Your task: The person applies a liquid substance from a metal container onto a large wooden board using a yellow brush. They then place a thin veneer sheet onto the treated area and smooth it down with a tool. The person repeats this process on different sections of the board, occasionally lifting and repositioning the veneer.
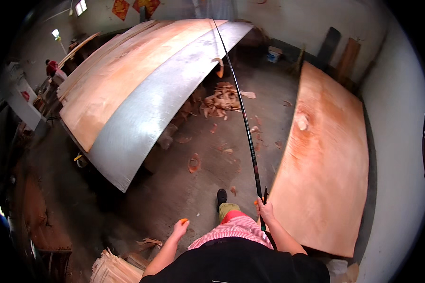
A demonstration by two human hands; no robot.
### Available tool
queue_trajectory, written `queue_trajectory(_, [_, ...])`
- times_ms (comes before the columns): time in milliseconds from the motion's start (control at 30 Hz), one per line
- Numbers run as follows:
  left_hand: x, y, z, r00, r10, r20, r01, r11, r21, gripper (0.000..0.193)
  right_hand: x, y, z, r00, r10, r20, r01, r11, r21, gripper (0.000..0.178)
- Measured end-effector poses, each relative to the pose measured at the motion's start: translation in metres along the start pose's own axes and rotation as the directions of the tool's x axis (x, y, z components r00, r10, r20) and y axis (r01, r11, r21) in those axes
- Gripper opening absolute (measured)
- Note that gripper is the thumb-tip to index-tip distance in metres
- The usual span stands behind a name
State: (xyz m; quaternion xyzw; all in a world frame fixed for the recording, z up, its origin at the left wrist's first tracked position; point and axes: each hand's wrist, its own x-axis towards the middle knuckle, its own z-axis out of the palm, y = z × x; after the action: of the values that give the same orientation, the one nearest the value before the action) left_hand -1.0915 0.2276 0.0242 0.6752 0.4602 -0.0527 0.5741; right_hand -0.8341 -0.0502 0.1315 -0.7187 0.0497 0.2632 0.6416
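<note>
My right hand [265,211] is closed around the lower part of a long, thin black pole [247,126]. The pole slants up and away, its far end crossing the large stack of sheets. A small dark pointed thing [265,194] sticks up beside the same hand, and a bit of orange shows at its fingers. My left hand [179,228] is at my left side with its fingers curled in. Something small and orange [183,220] shows at those fingertips; I cannot tell whether it is held or worn.
A grey metal-like sheet [132,127] edges the raised stack of wood veneer [113,85]. A large wooden sheet [326,170] lies at right beside the wall. Veneer scraps [222,99] litter the floor. Cut strips [113,269] lie near left. Another person [54,70] is far left.
</note>
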Motion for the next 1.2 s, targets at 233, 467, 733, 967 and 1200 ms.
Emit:
queue_trajectory(233, [0.081, 0.172, -0.009, 0.992, 0.101, 0.078, -0.094, 0.991, -0.090, 0.039, 0.168, -0.083, 0.169, 0.957, 0.007, 0.291, -0.024, 0.998, 0.056, 0.025])
queue_trajectory(467, [0.151, 0.266, -0.034, 0.996, 0.083, 0.039, -0.051, 0.860, -0.507, 0.034, 0.236, -0.155, 0.298, 0.641, 0.122, 0.758, 0.190, 0.931, -0.310, 0.022])
queue_trajectory(733, [0.258, 0.267, -0.140, 0.969, -0.055, -0.243, -0.019, 0.956, -0.294, 0.031, 0.335, -0.209, 0.348, 0.565, 0.208, 0.798, 0.609, 0.547, -0.574, 0.022])
queue_trajectory(967, [0.368, 0.335, -0.200, 0.987, 0.032, -0.160, -0.055, 0.989, -0.140, 0.024, 0.437, -0.262, 0.359, 0.734, 0.108, 0.670, 0.530, 0.525, -0.666, 0.019])
queue_trajectory(1200, [0.421, 0.382, -0.221, 0.996, 0.034, -0.077, -0.051, 0.973, -0.225, 0.019, 0.534, -0.258, 0.381, 0.977, -0.106, 0.187, 0.205, 0.712, -0.672, 0.043])
